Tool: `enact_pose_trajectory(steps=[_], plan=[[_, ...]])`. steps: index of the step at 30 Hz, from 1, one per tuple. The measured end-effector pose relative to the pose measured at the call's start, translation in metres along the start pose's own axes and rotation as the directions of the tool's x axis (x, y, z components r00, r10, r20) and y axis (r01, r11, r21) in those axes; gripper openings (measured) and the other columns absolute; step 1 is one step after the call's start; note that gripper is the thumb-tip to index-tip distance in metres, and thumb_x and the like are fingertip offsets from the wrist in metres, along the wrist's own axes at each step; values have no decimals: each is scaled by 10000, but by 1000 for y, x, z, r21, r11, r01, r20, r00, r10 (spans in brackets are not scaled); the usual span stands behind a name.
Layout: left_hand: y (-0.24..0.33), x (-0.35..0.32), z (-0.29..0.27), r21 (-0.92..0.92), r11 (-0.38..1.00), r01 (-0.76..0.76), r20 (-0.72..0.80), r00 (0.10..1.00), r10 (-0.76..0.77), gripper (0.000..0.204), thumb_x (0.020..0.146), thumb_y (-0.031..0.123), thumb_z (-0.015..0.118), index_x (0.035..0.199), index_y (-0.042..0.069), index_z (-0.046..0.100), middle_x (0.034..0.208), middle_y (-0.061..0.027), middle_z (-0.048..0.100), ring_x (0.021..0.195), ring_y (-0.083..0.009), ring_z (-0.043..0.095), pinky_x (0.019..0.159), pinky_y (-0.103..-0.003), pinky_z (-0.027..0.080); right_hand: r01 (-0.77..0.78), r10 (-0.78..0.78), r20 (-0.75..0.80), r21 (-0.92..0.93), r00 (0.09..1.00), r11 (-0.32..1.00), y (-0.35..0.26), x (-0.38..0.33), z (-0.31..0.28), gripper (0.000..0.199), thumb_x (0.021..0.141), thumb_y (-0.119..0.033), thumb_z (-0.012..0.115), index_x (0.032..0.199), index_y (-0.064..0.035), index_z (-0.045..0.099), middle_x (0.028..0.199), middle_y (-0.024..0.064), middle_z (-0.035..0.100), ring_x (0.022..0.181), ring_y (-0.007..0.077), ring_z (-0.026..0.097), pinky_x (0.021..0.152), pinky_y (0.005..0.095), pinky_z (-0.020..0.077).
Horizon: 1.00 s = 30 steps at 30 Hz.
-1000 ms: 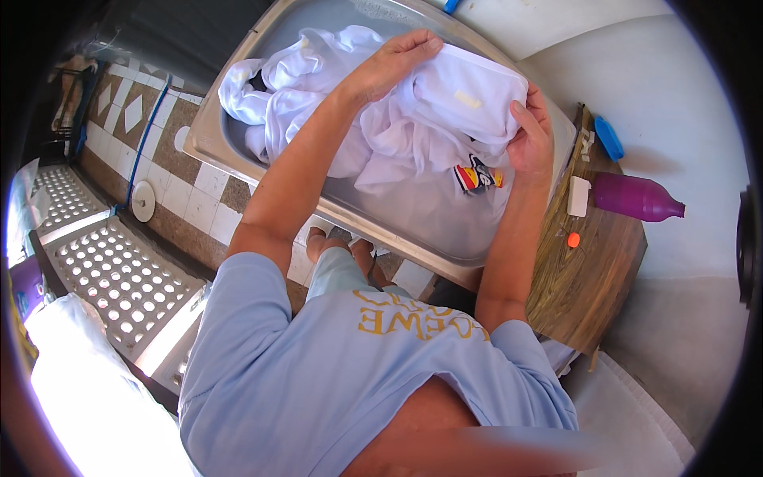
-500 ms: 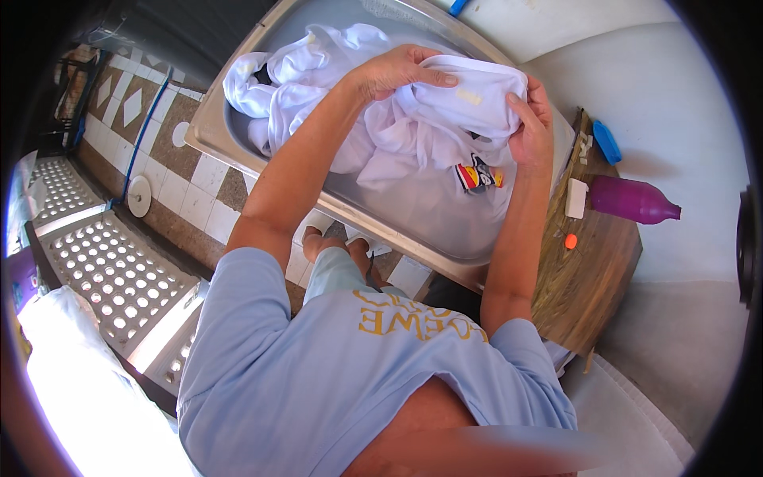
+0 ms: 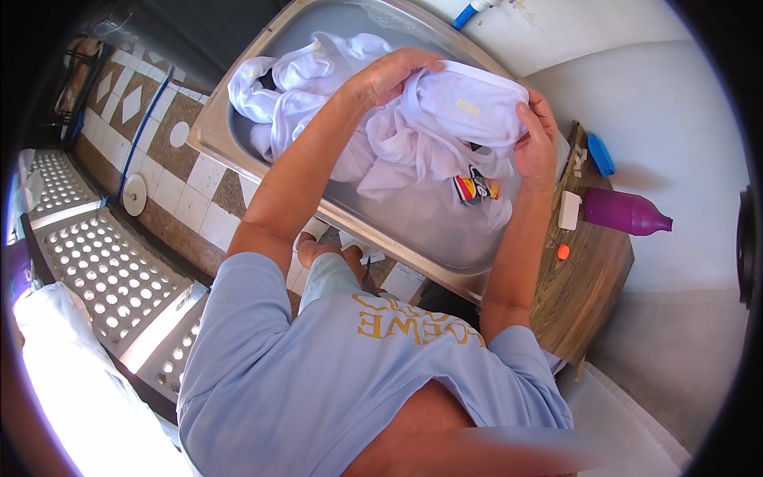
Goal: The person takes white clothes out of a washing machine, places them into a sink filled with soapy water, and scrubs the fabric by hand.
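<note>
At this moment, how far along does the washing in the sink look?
Midway, it seems. Done: the white garment lies wet and bunched in the metal sink. In hand: the left hand presses on top of it while the right hand grips its edge, apparently scrubbing. Left: nothing is wrung out or set aside; the soap bar and purple bottle sit on the wooden stand.

round-edged wooden side table (image 3: pixel 584 298) | far edge: purple plastic bottle lying on its side (image 3: pixel 625 212), blue plastic lid (image 3: pixel 601 155) | near bottle: white soap bar (image 3: pixel 569 211), small orange cap (image 3: pixel 563 252) | floor: perforated metal grating (image 3: pixel 103 274)
</note>
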<state>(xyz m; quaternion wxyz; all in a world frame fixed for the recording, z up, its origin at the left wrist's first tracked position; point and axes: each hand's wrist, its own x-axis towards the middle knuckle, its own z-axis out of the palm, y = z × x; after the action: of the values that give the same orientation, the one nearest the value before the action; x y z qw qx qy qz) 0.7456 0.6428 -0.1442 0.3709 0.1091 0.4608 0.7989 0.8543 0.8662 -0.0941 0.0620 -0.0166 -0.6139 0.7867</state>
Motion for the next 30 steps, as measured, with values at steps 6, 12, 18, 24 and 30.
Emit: enact_pose_trajectory(steps=[6, 12, 18, 24, 30], plan=[[6, -10, 14, 154, 982, 108, 55, 992, -117, 455, 799, 324, 671, 1091, -20, 617, 1058, -100, 632, 925, -150, 600, 817, -283, 480, 20, -33, -50, -254, 998, 967, 7, 11, 5, 237, 862, -76, 570, 1089, -5, 573, 1040, 54, 615, 927, 120, 568, 843, 253, 433], [-5, -2, 6, 146, 981, 124, 54, 990, -133, 411, 821, 304, 666, 1105, 9, 624, 1033, -80, 649, 933, -164, 609, 843, -280, 475, 273, -501, 0, -839, 866, 471, 27, 14, 16, 253, 799, -96, 631, 1045, -41, 605, 935, 69, 613, 846, 162, 576, 780, 259, 448], [-9, 1, 5, 20, 994, 108, -27, 994, -107, 341, 864, 267, 634, 1113, 36, 599, 1036, -38, 635, 912, -117, 609, 790, -253, 501, 300, -434, 57, -802, 899, 516, 31, -16, 49, 238, 718, -49, 656, 955, -47, 636, 892, 88, 607, 783, 201, 576, 696, 293, 469], [-5, -3, 11, 40, 996, 80, -16, 997, -79, 378, 917, 308, 554, 1195, 52, 542, 1108, -54, 604, 967, -129, 590, 819, -273, 501, 308, -465, 26, -782, 885, 542, 44, -21, 54, 218, 714, -20, 669, 929, -42, 633, 857, 90, 616, 739, 204, 581, 665, 299, 469], [-5, -3, 12, 95, 993, 75, -14, 997, -74, 418, 945, 356, 480, 1263, 85, 508, 1189, -69, 574, 1077, -160, 543, 872, -306, 467, 309, -481, 2, -769, 877, 560, 53, -18, 56, 181, 723, -11, 670, 898, -31, 630, 815, 92, 619, 704, 202, 588, 650, 295, 468]])
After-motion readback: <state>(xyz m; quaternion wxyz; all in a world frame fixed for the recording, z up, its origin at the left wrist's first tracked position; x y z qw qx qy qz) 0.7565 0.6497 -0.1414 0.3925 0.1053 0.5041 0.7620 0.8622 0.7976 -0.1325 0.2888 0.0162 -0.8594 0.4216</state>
